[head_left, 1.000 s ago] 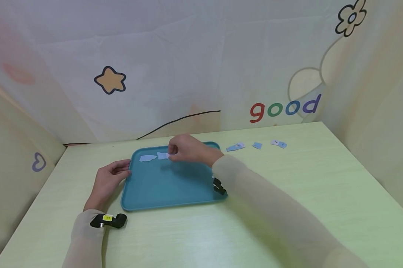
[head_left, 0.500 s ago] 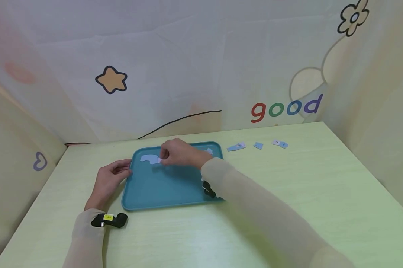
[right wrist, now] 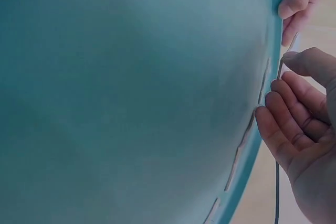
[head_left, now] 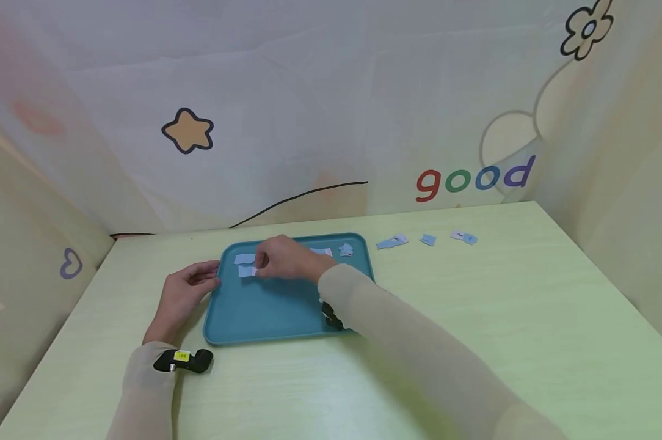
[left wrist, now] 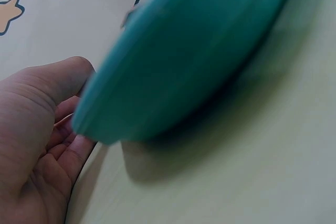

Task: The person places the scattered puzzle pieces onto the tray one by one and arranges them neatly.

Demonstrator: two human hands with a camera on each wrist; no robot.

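My right hand (head_left: 287,258) pinches a torn piece of pale blue paper (head_left: 247,271) between thumb and fingers, low over the teal tray (head_left: 276,318). Just behind that piece lies another paper strip (head_left: 245,258) on the tray. Two more scraps rest along the tray's back side, a strip (head_left: 322,251) partly covered by the right hand and a small scrap (head_left: 345,249). At the tray's left rim, my left hand (head_left: 188,290) holds the edge, its thumb (left wrist: 76,74) at the rim and the other fingers partly hidden behind it.
Right of the tray, several torn paper pieces lie on the pale table: a longer pair (head_left: 391,242), a small square (head_left: 427,239) and another pair (head_left: 463,236). A printed curtain (head_left: 287,122) hangs behind and on both sides.
My right hand has moved left and slightly toward the front with its paper piece, now in front of the left strip. Scraps at the tray's back right have come into view. The left hand stays.
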